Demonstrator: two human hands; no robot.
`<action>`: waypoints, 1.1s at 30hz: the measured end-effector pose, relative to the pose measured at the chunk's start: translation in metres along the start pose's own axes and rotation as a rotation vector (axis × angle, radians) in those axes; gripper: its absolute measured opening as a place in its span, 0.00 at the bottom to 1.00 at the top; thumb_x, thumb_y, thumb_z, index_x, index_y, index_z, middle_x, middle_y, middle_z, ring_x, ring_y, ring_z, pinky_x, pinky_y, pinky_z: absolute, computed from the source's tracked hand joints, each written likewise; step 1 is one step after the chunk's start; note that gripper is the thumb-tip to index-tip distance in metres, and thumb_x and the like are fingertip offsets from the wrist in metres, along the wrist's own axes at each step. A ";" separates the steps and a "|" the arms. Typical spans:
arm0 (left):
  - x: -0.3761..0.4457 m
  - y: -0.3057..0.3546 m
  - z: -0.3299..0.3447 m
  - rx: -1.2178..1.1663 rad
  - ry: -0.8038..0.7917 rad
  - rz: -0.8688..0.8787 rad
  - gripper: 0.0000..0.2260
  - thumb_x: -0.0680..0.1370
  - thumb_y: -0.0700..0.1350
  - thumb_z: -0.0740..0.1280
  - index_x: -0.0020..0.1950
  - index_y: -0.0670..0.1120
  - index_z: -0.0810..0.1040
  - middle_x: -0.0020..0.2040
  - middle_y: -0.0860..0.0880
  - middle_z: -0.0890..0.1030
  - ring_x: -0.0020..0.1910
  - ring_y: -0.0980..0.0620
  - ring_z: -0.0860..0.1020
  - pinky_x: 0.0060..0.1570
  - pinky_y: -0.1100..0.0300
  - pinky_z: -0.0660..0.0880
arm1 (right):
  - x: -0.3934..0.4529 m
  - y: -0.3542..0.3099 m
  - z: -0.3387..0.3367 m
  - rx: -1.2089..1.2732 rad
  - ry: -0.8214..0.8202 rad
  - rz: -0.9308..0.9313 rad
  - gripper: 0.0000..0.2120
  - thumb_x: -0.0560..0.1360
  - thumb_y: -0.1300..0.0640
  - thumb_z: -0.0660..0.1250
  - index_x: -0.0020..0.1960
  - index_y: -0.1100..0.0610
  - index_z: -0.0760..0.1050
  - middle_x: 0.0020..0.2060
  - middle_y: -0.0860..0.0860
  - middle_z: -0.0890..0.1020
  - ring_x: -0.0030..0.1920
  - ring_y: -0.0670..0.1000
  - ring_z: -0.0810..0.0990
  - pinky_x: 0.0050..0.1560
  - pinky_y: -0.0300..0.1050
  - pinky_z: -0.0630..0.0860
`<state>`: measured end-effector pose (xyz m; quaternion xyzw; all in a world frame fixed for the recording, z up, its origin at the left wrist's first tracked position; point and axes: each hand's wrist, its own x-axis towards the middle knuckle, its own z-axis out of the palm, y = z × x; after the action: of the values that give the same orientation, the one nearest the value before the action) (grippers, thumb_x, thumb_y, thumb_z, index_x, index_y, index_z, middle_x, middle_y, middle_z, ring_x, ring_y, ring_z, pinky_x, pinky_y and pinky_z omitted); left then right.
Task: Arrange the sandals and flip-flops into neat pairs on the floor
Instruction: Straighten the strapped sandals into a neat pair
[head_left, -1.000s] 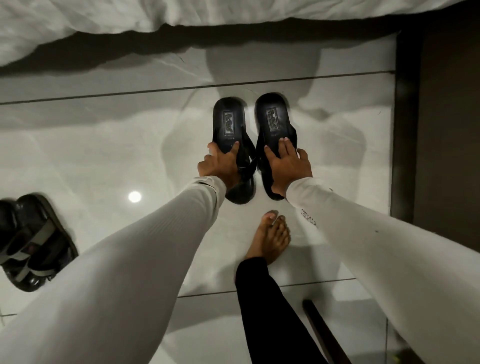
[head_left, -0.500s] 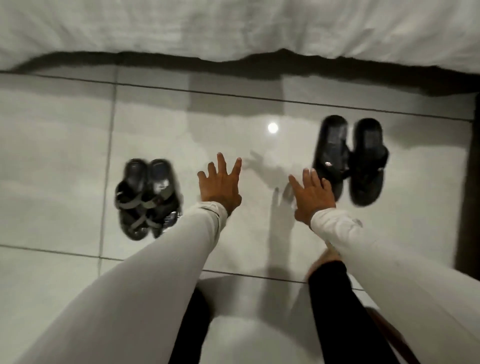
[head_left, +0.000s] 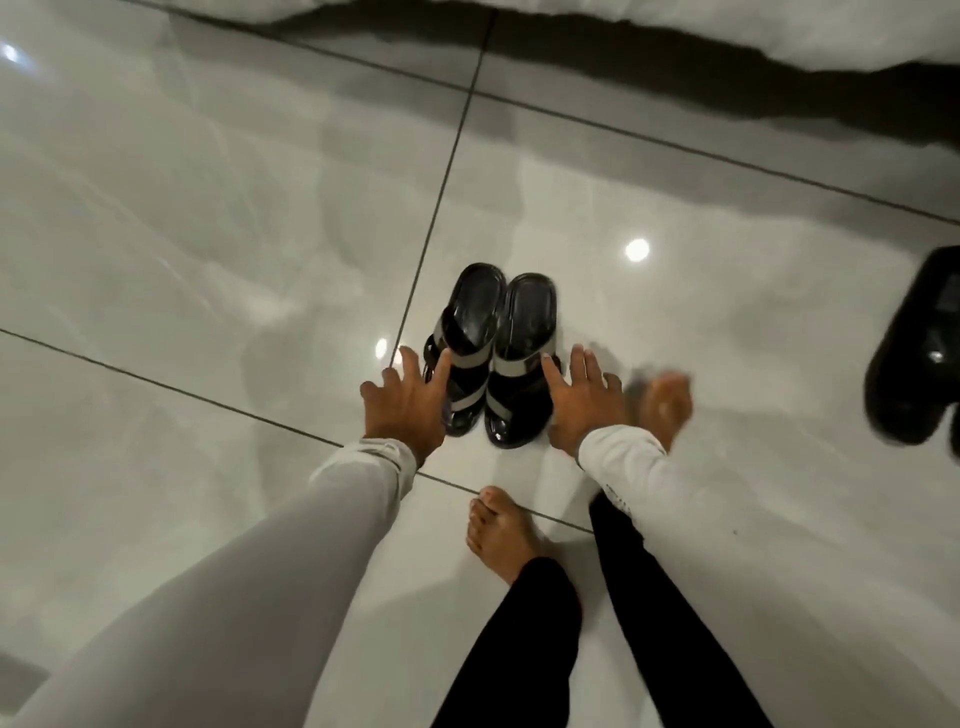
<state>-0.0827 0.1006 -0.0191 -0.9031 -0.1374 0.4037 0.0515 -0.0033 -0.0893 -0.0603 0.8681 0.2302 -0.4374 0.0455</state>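
A pair of black sandals with grey straps stands side by side on the glossy tile floor, the left sandal (head_left: 464, 353) touching the right sandal (head_left: 522, 364). My left hand (head_left: 408, 405) is spread open at the left sandal's outer side, its index finger over the grey strap. On the other side, my right hand (head_left: 584, 402) is open too, thumb tip at the right sandal's strap. Neither hand grips anything. A black flip-flop (head_left: 919, 345) of the other pair shows at the right edge, partly cut off.
White bedding (head_left: 727, 26) hangs along the top edge with dark shadow beneath it. My bare feet (head_left: 501, 535) stand just behind the sandals, one blurred at the right (head_left: 665, 405). Pale tiles (head_left: 182, 234) stretch to the left.
My hands let go of the black flip-flops, which now lie at the far right. The view swung left, and both open hands have reached the grey-strapped sandals.
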 end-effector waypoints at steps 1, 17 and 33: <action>0.012 0.004 0.004 0.004 0.012 0.012 0.38 0.79 0.52 0.66 0.82 0.54 0.47 0.80 0.36 0.54 0.67 0.36 0.72 0.59 0.43 0.73 | 0.008 -0.005 0.003 -0.019 0.022 -0.003 0.49 0.73 0.50 0.72 0.82 0.51 0.44 0.81 0.61 0.47 0.81 0.61 0.46 0.78 0.62 0.55; 0.126 0.045 0.012 0.019 0.017 0.090 0.43 0.77 0.58 0.68 0.82 0.56 0.42 0.82 0.38 0.45 0.63 0.36 0.74 0.54 0.44 0.77 | 0.085 0.010 0.024 -0.164 0.182 -0.106 0.41 0.78 0.52 0.67 0.82 0.53 0.46 0.81 0.63 0.47 0.80 0.65 0.52 0.71 0.66 0.63; 0.240 0.060 -0.117 0.009 -0.006 0.085 0.51 0.72 0.54 0.76 0.81 0.60 0.42 0.83 0.41 0.45 0.67 0.36 0.71 0.59 0.42 0.73 | 0.179 0.041 -0.091 -0.139 0.265 0.079 0.39 0.80 0.49 0.65 0.82 0.52 0.46 0.81 0.62 0.48 0.80 0.65 0.54 0.72 0.69 0.59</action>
<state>0.1687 0.1150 -0.1246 -0.9067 -0.0970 0.4087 0.0380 0.1731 -0.0357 -0.1493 0.9214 0.2295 -0.2998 0.0918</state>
